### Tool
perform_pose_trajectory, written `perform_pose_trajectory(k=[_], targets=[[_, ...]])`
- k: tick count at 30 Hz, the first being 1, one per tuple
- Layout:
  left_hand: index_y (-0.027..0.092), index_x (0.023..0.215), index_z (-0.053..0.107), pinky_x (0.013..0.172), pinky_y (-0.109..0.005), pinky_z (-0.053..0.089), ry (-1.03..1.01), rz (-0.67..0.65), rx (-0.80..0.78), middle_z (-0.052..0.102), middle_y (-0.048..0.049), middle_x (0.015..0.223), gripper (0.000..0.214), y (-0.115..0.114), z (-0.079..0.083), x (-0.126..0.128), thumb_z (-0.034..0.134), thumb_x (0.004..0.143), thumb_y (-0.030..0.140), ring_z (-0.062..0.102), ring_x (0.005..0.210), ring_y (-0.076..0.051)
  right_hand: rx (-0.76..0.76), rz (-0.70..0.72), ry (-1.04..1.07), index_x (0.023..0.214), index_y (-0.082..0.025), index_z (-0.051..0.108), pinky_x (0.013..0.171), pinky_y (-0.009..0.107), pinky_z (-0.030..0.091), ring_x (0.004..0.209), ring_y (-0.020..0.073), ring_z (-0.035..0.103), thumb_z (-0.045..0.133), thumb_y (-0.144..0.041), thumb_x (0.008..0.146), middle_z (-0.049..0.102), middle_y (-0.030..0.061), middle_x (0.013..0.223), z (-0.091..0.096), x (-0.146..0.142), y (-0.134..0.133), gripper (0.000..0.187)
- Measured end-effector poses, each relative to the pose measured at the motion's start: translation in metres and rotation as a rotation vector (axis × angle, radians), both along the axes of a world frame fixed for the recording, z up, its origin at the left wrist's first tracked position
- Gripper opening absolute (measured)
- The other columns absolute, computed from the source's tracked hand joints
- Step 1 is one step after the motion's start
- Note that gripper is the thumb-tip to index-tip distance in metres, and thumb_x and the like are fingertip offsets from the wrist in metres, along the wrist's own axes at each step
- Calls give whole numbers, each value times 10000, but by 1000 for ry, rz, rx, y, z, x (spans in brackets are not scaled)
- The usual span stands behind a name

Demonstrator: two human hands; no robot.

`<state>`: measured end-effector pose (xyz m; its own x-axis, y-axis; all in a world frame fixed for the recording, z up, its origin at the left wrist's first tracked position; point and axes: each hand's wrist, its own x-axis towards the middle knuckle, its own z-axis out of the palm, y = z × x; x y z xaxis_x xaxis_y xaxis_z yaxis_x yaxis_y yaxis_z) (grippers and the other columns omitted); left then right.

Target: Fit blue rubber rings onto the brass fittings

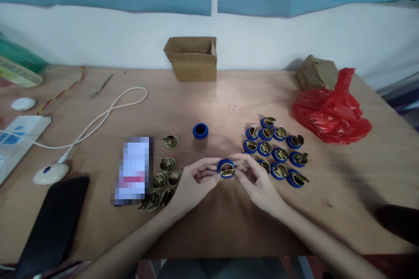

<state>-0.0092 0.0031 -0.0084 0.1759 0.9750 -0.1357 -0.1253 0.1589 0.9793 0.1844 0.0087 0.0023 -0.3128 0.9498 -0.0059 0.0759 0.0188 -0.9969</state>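
Note:
My left hand [193, 183] and my right hand [253, 181] meet over the middle of the wooden table [212, 218]. Between their fingertips they pinch one blue ring with a brass insert [226, 168]. Just left of my left hand lies a loose pile of bare brass parts [163, 183]. Right of my right hand stand several blue rings fitted with brass parts [278, 150], laid in rows. A single empty blue ring [200, 130] sits farther back, apart from both hands.
An open cardboard box [192, 57] stands at the back centre. A red plastic bag [330, 111] and a crumpled brown box lie at the right. A blurred card [133, 170], a dark phone [52, 222], a white cable [98, 122] and tweezers [101, 85] lie at the left.

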Motion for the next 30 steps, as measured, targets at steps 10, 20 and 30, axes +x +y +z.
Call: perform_pose_trajectory(k=[10,20,30], targets=[[183,1002,784,795,-302,655,159,48,21,809,-48,1011,195,1,3,0,663,887,284,770,924,-219,120,-13,-136,1180,-242,599,751,307,578,796,163,673,536,-198,974,692,30,936,-1,3,-3,220],[183,961,721,806,-246,598,271,64,196,785,-40,956,148,-3,4,2,580,932,215,742,876,-169,200,31,-164,1148,-243,620,759,312,542,826,166,653,542,-201,981,682,32,960,0,5,1,189],[200,1023,650,932,-300,553,93,-25,178,719,-72,1141,105,-5,3,6,570,961,231,686,1071,-185,357,20,-228,1086,-243,642,812,311,525,933,179,644,548,-160,981,644,46,1032,5,4,2,164]])
